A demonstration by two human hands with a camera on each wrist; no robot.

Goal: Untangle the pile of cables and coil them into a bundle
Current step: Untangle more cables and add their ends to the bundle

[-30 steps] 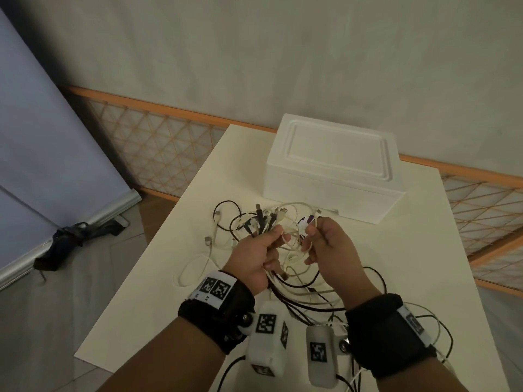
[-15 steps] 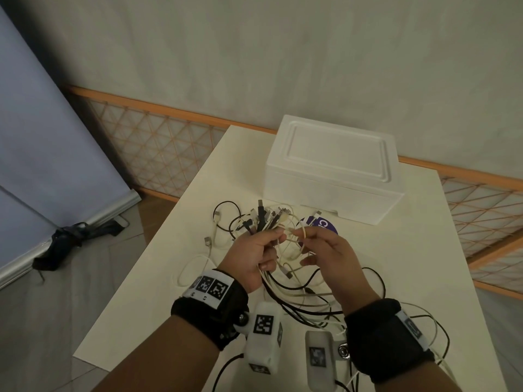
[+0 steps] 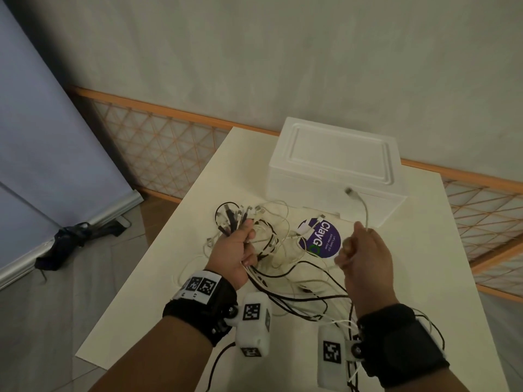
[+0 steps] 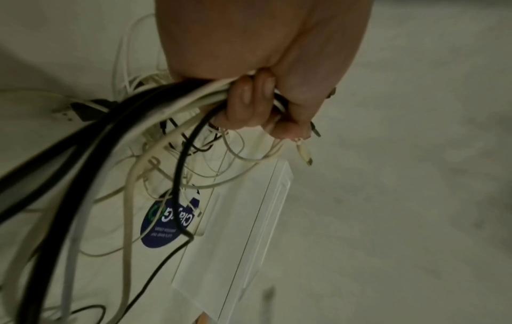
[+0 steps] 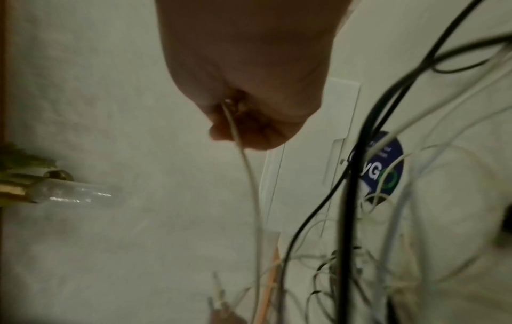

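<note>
The left hand [image 3: 236,250] clenched the gathered cables [image 3: 285,267] as an anchor — the right hand [image 3: 365,250] apparently pinched one white cable [image 3: 365,210] aside to free it.

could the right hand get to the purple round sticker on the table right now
Probably yes: the purple sticker lies just left of the right hand, with only loose white cables across it, though that hand already grips a white cable.

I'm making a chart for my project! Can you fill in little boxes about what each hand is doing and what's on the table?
left hand: left hand grips a bunch of cables near their plug ends
right hand: right hand pinches one white cable, pulled away from the bunch
tangle: black and white loops lie on the table between the hands
behind: white box
on table: round purple sticker
</note>
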